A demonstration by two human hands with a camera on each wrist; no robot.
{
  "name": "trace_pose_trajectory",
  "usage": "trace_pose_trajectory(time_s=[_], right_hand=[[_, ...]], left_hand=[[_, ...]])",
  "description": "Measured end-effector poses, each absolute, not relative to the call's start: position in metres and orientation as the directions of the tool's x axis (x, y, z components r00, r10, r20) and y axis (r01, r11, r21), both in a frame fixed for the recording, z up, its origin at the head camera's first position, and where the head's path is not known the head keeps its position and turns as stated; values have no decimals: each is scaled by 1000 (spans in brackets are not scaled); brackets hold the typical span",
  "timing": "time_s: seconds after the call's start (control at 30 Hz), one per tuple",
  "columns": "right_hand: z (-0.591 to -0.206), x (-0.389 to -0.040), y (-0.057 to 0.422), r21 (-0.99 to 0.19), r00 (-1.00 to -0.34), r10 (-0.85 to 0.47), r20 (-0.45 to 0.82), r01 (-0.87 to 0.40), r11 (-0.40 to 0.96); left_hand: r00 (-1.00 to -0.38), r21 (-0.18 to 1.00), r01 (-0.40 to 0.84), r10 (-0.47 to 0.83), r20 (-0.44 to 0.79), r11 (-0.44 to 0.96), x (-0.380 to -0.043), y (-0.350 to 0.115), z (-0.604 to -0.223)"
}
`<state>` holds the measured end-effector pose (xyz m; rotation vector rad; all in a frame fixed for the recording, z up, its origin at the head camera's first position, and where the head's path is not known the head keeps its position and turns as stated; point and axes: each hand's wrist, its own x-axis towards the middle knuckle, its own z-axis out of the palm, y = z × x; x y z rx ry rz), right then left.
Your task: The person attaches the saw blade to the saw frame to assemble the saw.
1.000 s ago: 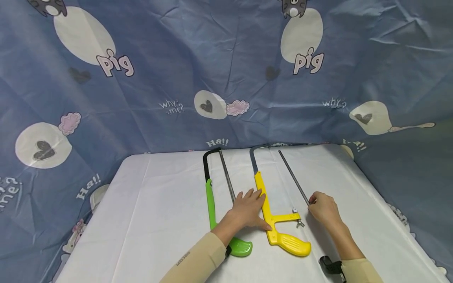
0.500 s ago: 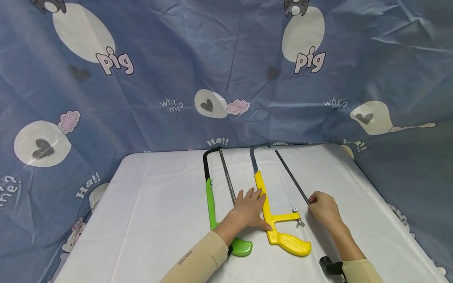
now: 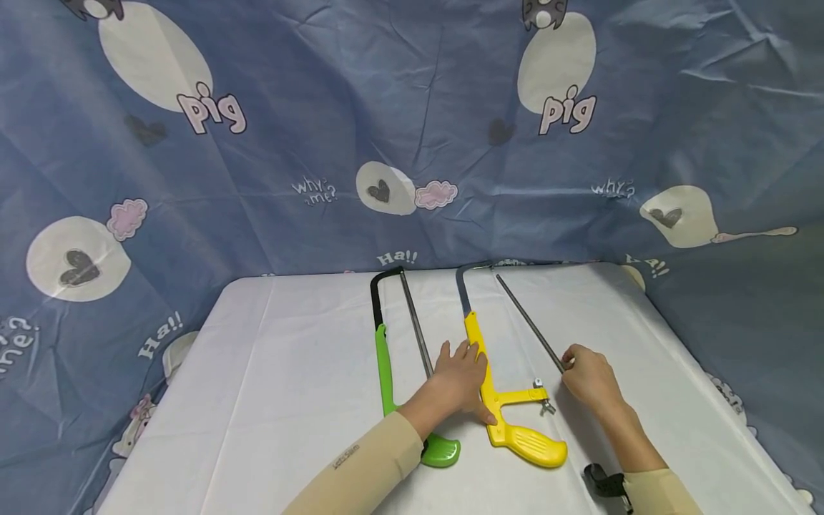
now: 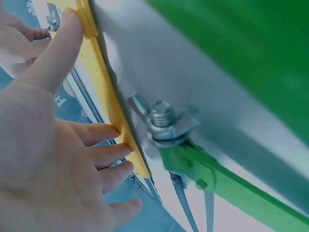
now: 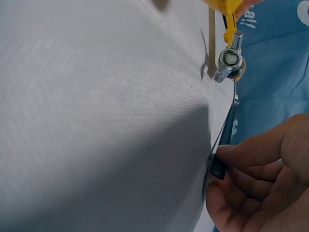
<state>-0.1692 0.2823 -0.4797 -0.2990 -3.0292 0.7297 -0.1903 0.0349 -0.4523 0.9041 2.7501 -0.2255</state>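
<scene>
A yellow hacksaw frame lies on the white table, its grey metal bow pointing to the back and a wing nut on its short crossbar. My left hand rests on it, fingers spread along the yellow bar and thumb near the handle. In the left wrist view, the fingertips press the bar's edge. My right hand pinches the near end of a dark, narrow hacksaw blade between thumb and fingers. The blade slants toward the back, right of the yellow frame, its far end close to the bow's tip.
A green hacksaw with its blade fitted lies to the left, partly under my left forearm. The white-covered table ends at a blue printed cloth hanging behind it. A black strap sits at my right wrist.
The far end of the blade in my right hand has swung left, toward the bow of the yellow frame. My left hand has stayed on the frame with hardly any movement.
</scene>
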Motion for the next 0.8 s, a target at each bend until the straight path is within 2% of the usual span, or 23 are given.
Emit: trace_pose_trajectory(time_s=[0.13, 0.47, 0.8], right_hand=[[-479, -170, 285, -456, -983, 179, -47, 180, 872], [-477, -173, 290, -562, -990, 142, -15, 126, 817], [-477, -179, 291, -724, -987, 150, -56, 144, 675]], left_hand=[[-777, -91, 602, 556, -294, 793, -191, 39, -451], [-785, -118, 601, 557, -271, 790, -192, 41, -453], [-786, -105, 592, 545, -291, 799, -191, 43, -453]])
